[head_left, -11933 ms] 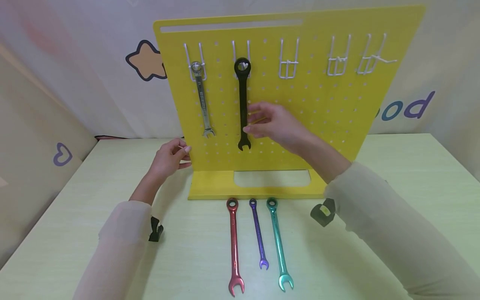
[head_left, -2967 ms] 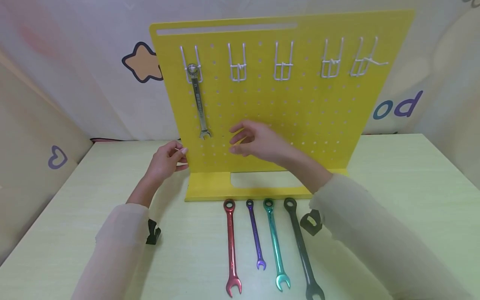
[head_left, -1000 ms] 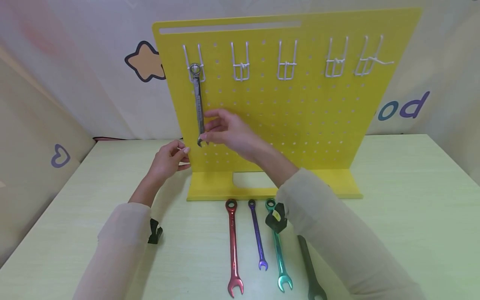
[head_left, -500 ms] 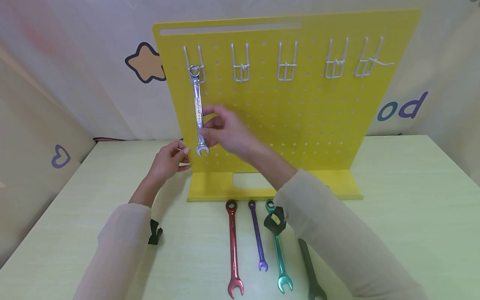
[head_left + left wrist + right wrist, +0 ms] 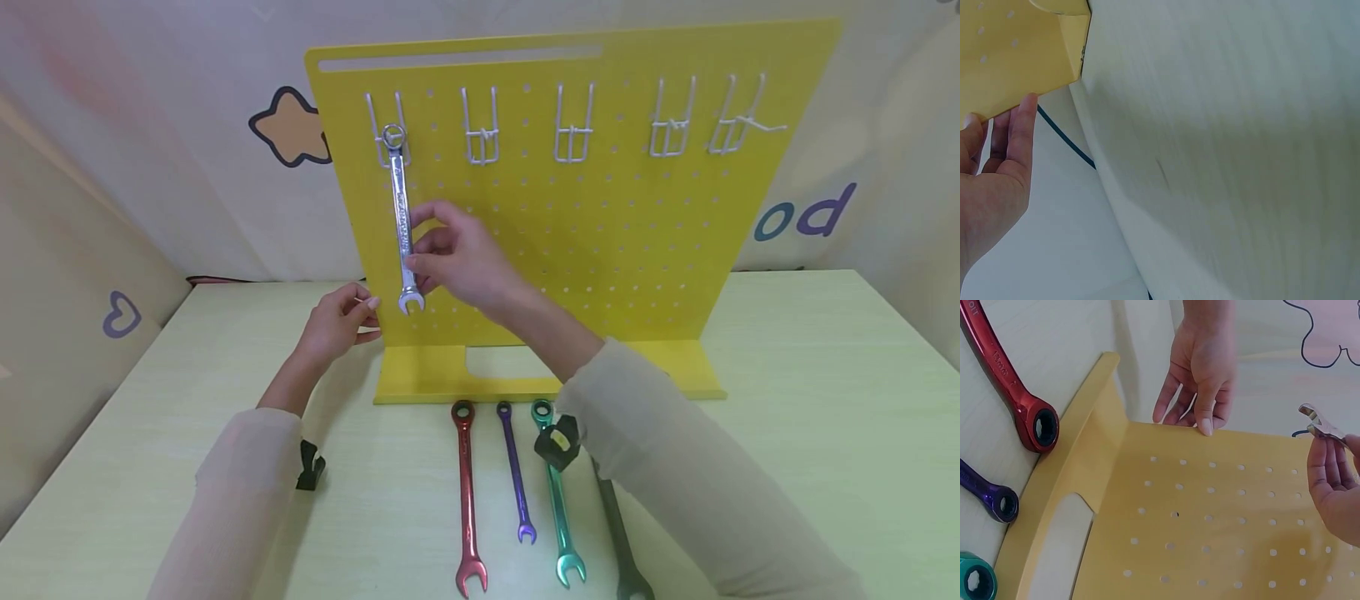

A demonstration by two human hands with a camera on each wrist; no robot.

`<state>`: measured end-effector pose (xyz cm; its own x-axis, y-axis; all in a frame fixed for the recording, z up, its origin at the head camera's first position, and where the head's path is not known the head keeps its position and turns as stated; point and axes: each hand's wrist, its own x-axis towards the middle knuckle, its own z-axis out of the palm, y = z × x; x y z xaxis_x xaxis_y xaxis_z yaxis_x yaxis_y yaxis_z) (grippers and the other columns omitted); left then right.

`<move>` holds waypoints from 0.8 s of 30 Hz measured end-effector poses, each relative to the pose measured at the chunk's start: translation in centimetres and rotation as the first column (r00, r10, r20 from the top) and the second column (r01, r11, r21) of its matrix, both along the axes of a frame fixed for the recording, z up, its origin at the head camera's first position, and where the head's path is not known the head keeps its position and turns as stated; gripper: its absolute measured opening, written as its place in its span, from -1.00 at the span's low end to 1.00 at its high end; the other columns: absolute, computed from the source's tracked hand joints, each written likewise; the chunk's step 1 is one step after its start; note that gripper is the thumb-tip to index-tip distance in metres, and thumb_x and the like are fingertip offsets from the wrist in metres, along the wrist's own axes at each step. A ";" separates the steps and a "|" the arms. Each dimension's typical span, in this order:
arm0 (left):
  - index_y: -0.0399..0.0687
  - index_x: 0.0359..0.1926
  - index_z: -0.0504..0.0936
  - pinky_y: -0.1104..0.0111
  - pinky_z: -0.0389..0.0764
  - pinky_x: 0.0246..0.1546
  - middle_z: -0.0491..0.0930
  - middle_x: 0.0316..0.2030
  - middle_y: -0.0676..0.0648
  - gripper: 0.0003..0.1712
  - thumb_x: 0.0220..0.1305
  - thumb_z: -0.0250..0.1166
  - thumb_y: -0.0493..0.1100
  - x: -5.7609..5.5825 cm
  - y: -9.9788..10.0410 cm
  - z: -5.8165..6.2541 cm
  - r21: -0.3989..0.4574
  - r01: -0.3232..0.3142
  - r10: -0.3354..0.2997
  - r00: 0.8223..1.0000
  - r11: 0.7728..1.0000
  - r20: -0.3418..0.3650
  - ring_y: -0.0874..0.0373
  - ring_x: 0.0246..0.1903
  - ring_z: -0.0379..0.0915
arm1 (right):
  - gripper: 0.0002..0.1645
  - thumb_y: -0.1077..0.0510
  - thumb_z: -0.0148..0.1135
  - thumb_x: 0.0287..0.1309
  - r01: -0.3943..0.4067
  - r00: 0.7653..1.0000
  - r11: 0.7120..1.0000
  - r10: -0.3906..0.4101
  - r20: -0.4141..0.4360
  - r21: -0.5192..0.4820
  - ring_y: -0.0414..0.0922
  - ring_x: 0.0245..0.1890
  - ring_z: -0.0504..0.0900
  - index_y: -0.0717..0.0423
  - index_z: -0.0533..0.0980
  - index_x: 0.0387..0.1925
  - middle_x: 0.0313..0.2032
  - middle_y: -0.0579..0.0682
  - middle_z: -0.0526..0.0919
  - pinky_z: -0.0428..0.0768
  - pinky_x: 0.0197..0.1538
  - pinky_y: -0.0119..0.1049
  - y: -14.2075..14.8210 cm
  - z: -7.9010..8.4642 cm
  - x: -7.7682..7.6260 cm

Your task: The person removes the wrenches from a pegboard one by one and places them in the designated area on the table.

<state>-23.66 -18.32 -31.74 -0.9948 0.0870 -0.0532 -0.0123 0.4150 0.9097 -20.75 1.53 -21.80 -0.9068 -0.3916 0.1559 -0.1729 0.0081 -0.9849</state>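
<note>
My right hand [image 5: 467, 258] pinches a silver combination wrench [image 5: 401, 200] near its open end, which points down. The ring end overlaps the leftmost white wire hook [image 5: 378, 152] on the yellow pegboard [image 5: 585, 308]. In the right wrist view the same wrench [image 5: 1314, 419] shows its open jaw above the fingers. My left hand [image 5: 333, 323] grips the pegboard's left edge; the left wrist view has its thumb and fingertips [image 5: 1027, 103] right at that edge. In front of the board lie a red wrench [image 5: 467, 492], a purple wrench [image 5: 515, 471], a teal wrench [image 5: 559, 517] and a black wrench [image 5: 618, 533].
Several more white wire hooks, such as the second one [image 5: 482, 143], line the board's upper part with no tools on them. The board's base [image 5: 420, 383] stands on the pale table [image 5: 810, 433]. My right sleeve [image 5: 675, 467] covers part of the black wrench.
The black wrench went from the second hook to the table. My right hand then reached left, took hold of the silver wrench and drew its lower end outward; lately it shifted slightly right. Left hand unmoved.
</note>
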 end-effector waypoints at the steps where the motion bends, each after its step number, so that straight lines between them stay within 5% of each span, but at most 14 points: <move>1: -0.34 -0.14 0.34 0.22 0.61 -0.18 0.42 -0.27 -0.24 -0.77 0.36 0.01 -0.19 0.0 0.0 0.0 0.000 0.000 0.000 1.000 1.000 0.000 -0.11 -0.16 0.49 | -0.65 0.49 0.06 0.13 -0.005 1.000 1.000 0.005 -0.003 0.002 0.02 -0.50 0.53 0.22 0.33 -0.05 -0.41 0.18 0.51 0.64 -0.36 -0.21 0.1 0.1 0.1; 24: -0.34 -0.12 0.34 0.29 0.62 -0.20 0.43 -0.25 -0.24 -0.75 0.38 -0.01 -0.18 0.0 0.0 0.0 -0.026 0.001 -0.001 1.000 1.000 -0.004 -0.11 -0.14 0.48 | -0.63 0.50 0.11 0.09 -0.133 0.988 0.990 0.136 -0.070 0.045 0.04 -0.48 0.53 0.21 0.32 -0.08 -0.40 0.21 0.51 0.63 -0.30 -0.07 3.0 0.6 1.2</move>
<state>-23.68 -18.27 -31.73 -0.9949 0.0863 -0.0518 -0.0087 0.4387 0.8986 -19.51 4.53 -21.24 -0.8321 -0.5167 0.2015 -0.2462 0.0186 -0.9690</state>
